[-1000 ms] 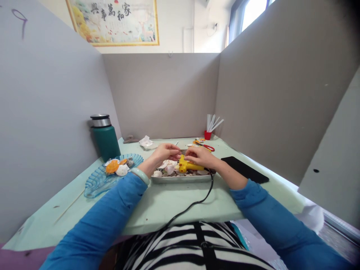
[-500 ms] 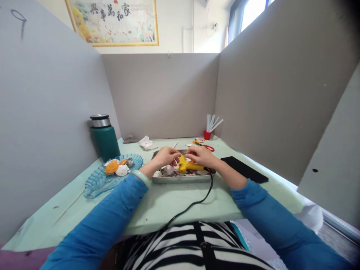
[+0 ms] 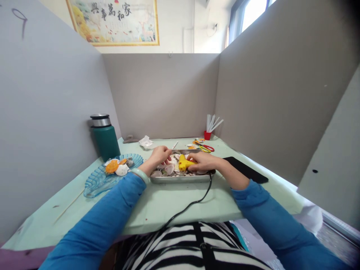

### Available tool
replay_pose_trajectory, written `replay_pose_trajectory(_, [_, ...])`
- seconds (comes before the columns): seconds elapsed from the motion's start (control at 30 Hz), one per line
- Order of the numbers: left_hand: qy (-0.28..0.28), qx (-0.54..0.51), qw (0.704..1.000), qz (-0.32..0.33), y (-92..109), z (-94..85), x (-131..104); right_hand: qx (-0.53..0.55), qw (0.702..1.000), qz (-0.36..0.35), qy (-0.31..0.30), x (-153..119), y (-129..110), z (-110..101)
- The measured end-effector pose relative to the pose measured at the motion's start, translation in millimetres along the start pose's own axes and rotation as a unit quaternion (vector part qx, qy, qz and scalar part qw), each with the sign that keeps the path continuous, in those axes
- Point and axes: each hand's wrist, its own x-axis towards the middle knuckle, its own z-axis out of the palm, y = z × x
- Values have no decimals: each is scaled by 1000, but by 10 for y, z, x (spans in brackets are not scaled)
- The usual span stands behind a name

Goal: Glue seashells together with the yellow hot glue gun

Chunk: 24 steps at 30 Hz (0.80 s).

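Observation:
A metal tray [image 3: 182, 180] filled with shells [image 3: 169, 170] stands in front of me. On the shells lies a yellow hot glue gun [image 3: 185, 163], its black cord running down toward my lap. My right hand [image 3: 204, 161] reaches over the tray's right side, its fingers closed around the glue gun's body. Above the tray's left edge is my left hand [image 3: 159, 155], fingers curled together; whatever they may pinch is hidden. Just beyond its fingertips a thin white stick [image 3: 174, 145] pokes up at the tray's far rim.
To the left, a blue shell-shaped dish [image 3: 95, 185] holds orange and white shells, with a green flask [image 3: 105, 140] behind it. Scissors [image 3: 206, 148], a red cup [image 3: 207, 135] of glue sticks, and a black flat pad [image 3: 246, 170] are at the right. Crumpled white paper [image 3: 145, 142] lies behind.
My hands have moved apart. The left has gone a little left; the right has come down onto the glue gun, which was lying free beneath it.

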Motion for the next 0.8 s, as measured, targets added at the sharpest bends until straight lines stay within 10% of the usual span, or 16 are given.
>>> replay_pose_trajectory(0.4, [-27,-30,999,-28,-29,36,4,442,884,36,148,61,-14,-56])
replay_pose_trajectory(0.8, [13,177,980,92,37,-3,-37,343,926,69,142,59,-15,-32])
